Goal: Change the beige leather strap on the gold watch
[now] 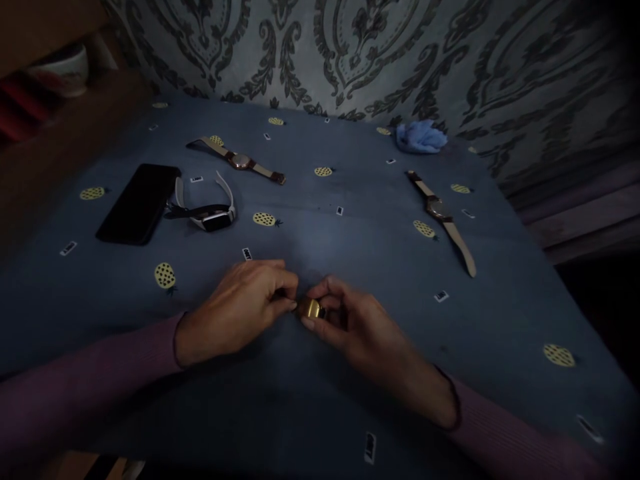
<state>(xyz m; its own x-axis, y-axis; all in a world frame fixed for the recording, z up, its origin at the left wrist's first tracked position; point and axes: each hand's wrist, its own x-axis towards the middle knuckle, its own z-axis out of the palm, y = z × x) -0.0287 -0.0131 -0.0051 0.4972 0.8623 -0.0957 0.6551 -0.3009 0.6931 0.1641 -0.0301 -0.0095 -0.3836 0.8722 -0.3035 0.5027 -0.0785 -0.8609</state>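
Note:
Between the thumb and fingers of my right hand [357, 320] is a small shiny gold-coloured object [313, 308], held just above the table near its front. My left hand [240, 303] is at its left side, thumb and forefinger pinched together close to the object's edge; whatever is between those fingertips is too small to make out. Beyond my hands lie a brown and beige strap watch [241, 161] at the back left, a similar watch [436, 207] at the right, and a smartwatch with a white band [219, 220] on the left.
A black phone [140, 203] lies left of the smartwatch on the blue tablecloth [310, 247]. A crumpled blue cloth [421, 137] is at the back right by the patterned wall. A wooden shelf at upper left holds a bowl [63, 72].

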